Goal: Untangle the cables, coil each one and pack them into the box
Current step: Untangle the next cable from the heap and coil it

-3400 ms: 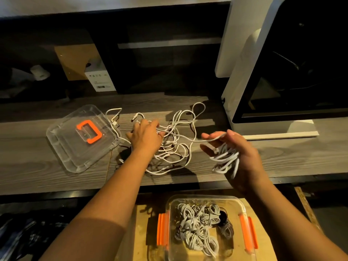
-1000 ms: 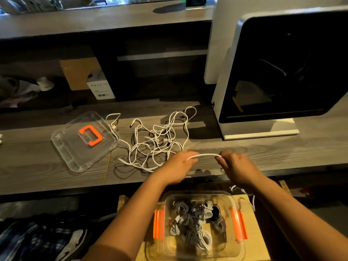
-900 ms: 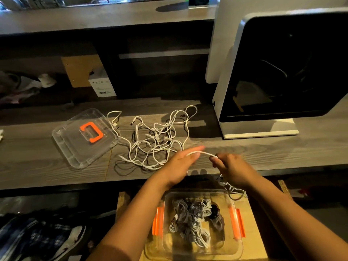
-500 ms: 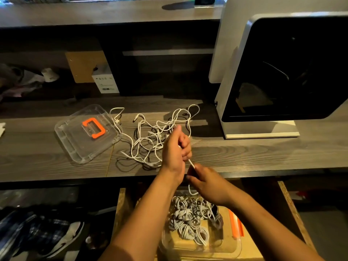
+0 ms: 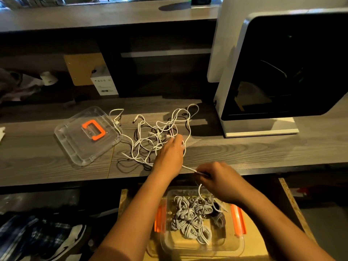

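I see the left hand [image 5: 170, 157] at the right edge of the tangle [image 5: 154, 136] on the table [image 5: 244, 151], with its fingers curled around one white cable [image 5: 188, 169]. The right hand [image 5: 220, 182] pinches this same cable at the table's front edge, and the piece between both hands is straight. Below, the clear box [image 5: 169, 242] holds coiled cables [image 5: 190, 219].

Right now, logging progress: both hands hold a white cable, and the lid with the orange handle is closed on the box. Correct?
No. The head view shows the lid lying on the table, left of the tangle; the box below is open. The left hand and right hand do hold a white cable.
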Available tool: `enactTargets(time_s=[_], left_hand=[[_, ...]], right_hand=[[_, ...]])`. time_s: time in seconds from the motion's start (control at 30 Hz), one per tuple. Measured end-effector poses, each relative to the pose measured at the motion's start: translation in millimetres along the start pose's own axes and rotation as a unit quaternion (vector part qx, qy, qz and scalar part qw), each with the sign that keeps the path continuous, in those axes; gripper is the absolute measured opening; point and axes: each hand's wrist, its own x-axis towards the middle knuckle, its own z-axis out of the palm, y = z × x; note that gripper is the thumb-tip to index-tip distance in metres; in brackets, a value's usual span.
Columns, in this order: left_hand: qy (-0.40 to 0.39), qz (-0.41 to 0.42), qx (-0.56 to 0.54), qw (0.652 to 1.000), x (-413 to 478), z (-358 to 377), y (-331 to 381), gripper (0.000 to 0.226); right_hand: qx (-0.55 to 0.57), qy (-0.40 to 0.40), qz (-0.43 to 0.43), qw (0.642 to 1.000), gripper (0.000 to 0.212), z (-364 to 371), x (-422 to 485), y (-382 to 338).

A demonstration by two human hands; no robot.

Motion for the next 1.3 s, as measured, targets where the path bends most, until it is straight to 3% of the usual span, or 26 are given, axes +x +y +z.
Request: enactTargets(time_s=[0.07, 0.17, 0.3, 0.5, 0.57, 0.63, 0.77, 0.83, 0.97, 1.03, 1.1, 1.17, 1.3], left_hand=[[-0.025, -0.014, 0.022, 0.999, -4, 0, -5, 0.015], [-0.036, -0.040, 0.054, 0.997, -11, -9, -6, 0.031], [-0.108, -0.034, 0.061, 0.992, -22, -15, 1, 0.057], [-0.136, 0.006, 0.040, 0.990, -35, -13, 6, 0.029], [-0.194, -0.026, -0.072, 0.978, -36, -11, 6, 0.025], [-0.221, -0.041, -0.246, 0.943, -37, -13, 11, 0.029], [-0.146, -0.053, -0.549, 0.821, -40, -22, 29, 0.035], [-0.094, -0.055, -0.581, 0.806, -36, -23, 39, 0.029], [0.062, -0.099, -0.556, 0.823, -20, -16, 50, 0.023], [0.128, -0.084, -0.500, 0.852, -13, -12, 48, 0.018], [0.139, -0.032, -0.355, 0.924, -7, -8, 45, 0.012], [0.121, 0.007, -0.166, 0.979, 0, -4, 39, 0.022], [0.085, 0.051, 0.109, 0.989, 12, -5, 27, 0.027]], right_hand=[[-0.039, 0.017, 0.006, 0.999, 0.016, -7, -3, 1], [0.029, 0.048, 0.016, 0.998, 0.013, -19, -7, 6], [0.073, 0.092, 0.014, 0.993, 0.014, -33, -4, 12], [0.076, 0.128, -0.008, 0.989, 0.016, -48, 6, 14], [0.080, 0.153, -0.011, 0.985, 0.016, -47, 9, 16], [0.129, 0.159, 0.001, 0.979, 0.019, -43, 12, 20], [0.256, 0.095, 0.050, 0.961, 0.016, -16, 10, 28], [0.258, 0.057, 0.064, 0.962, 0.022, 1, 8, 26], [0.252, 0.039, 0.047, 0.966, 0.026, 19, 8, 14], [0.225, 0.015, 0.020, 0.974, 0.021, 22, 10, 5], [0.164, -0.002, -0.010, 0.986, 0.017, 24, 12, -1], [0.121, -0.003, -0.028, 0.992, 0.019, 20, 11, -5], [0.064, 0.021, -0.014, 0.998, 0.018, 1, 10, -6]])
